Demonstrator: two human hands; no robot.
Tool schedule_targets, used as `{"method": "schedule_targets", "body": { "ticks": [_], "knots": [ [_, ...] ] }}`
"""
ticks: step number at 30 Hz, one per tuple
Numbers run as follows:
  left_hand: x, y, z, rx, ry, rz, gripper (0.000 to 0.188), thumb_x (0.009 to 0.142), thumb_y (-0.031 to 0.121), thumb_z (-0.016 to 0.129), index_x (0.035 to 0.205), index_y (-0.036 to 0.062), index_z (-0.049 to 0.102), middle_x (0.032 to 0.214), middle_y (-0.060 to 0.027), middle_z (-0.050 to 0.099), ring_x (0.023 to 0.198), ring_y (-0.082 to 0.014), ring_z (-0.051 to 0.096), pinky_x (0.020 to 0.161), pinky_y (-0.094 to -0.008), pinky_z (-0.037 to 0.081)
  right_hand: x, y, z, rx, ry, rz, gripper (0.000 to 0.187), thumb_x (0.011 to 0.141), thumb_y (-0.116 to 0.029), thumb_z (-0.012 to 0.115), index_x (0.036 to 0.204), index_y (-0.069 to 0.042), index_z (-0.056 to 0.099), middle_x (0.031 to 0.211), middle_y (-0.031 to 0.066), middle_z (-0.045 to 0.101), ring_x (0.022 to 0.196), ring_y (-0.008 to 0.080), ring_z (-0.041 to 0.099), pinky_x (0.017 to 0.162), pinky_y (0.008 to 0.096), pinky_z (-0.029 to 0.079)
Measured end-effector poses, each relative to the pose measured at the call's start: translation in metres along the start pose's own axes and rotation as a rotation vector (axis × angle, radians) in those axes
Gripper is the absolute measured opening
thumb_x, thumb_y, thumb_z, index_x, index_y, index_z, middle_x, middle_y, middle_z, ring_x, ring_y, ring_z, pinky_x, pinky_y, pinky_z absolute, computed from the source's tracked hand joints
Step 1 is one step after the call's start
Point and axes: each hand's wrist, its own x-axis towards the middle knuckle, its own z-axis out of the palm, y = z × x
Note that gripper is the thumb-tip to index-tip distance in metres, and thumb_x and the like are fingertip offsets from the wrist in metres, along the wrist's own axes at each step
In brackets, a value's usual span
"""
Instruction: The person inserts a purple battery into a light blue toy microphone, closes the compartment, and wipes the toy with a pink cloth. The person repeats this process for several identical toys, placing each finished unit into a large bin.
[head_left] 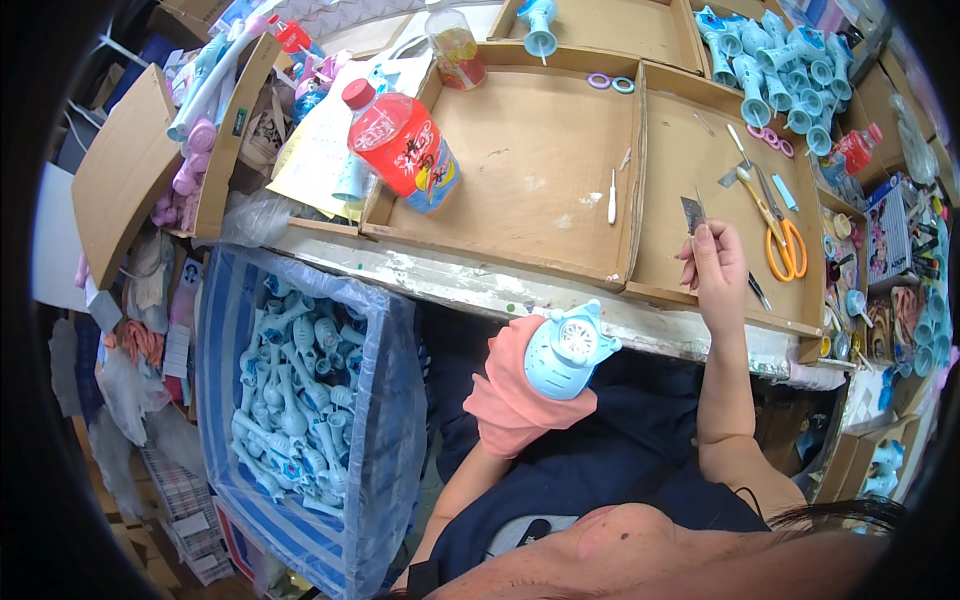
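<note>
- Progress-wise, the one on the go is a light blue plastic piece (562, 360), sitting out in front of the person's lap, vents and round grille facing up; no tool is touching it, so I'd call this one unfinished.
- Loads of similarly coloured parts (290, 400) are lying heaped in the striped bin (375, 390), and another pile (775, 65) is filling the far tray (which ones are done, no clue).
- The left hand (525, 415) is propping the piece up from below through a pink cloth (495, 385); the cloth is hiding the fingers, so I can't tell how tightly they're closing.
- The right hand (712, 262) is hovering over the near tray (668, 165), forearm angling up and forward, thumb and forefinger pinching together on a small dark blade (691, 212), though the tip's tiny here, so maybe something thin is sticking up beside it.
- Orange scissors (781, 237) are lying just right of that hand.
</note>
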Motion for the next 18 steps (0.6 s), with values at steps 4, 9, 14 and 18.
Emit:
{"method": "schedule_targets", "body": {
  "ticks": [4, 9, 14, 18],
  "knots": [
    [-0.001, 0.002, 0.000, 0.048, 0.005, 0.019, 0.073, 0.057, 0.005, 0.064, 0.125, -0.0071, 0.042, 0.104, -0.0209, 0.059, 0.080, -0.0383, 0.063, 0.071, -0.0388, 0.053, 0.000, 0.015, 0.000, -0.492, 0.127, -0.129, 0.018, 0.098, -0.017, 0.060, 0.098, 0.001, 0.061, 0.080, 0.0075, 0.065, 0.073, 0.0131, 0.063, 0.063, 0.0282, 0.049],
    [-0.003, 0.002, -0.003, -0.031, -0.033, -0.038, 0.070, 0.057, 0.003, 0.062, 0.124, -0.0068, 0.043, 0.103, -0.0208, 0.059, 0.080, -0.0381, 0.062, 0.073, -0.0392, 0.052, -0.001, 0.004, 0.006, -0.789, 0.157, -0.307, 0.014, 0.096, -0.013, 0.061, 0.098, 0.001, 0.061, 0.079, 0.0080, 0.065, 0.072, 0.0148, 0.062, 0.065, 0.0275, 0.048],
    [-0.002, -0.004, 0.005, -0.049, -0.023, -0.064, 0.069, 0.057, 0.004, 0.065, 0.122, -0.0049, 0.044, 0.099, -0.0200, 0.060, 0.083, -0.0375, 0.062, 0.075, -0.0404, 0.052, -0.048, -0.038, 0.020, -0.087, -0.231, -0.011, 0.008, 0.091, -0.005, 0.064, 0.097, 0.001, 0.063, 0.085, 0.0078, 0.067, 0.074, 0.0162, 0.063, 0.066, 0.0250, 0.048],
    [0.013, -0.006, 0.024, -0.068, -0.044, -0.152, 0.055, 0.058, 0.005, 0.066, 0.109, -0.0035, 0.049, 0.086, -0.0175, 0.059, 0.072, -0.0361, 0.061, 0.067, -0.0388, 0.051, -0.047, -0.048, 0.033, -0.398, -0.240, -0.244, 0.009, 0.085, -0.003, 0.069, 0.094, -0.001, 0.066, 0.087, 0.0104, 0.067, 0.076, 0.0201, 0.066, 0.067, 0.0283, 0.051]
  ]
}}
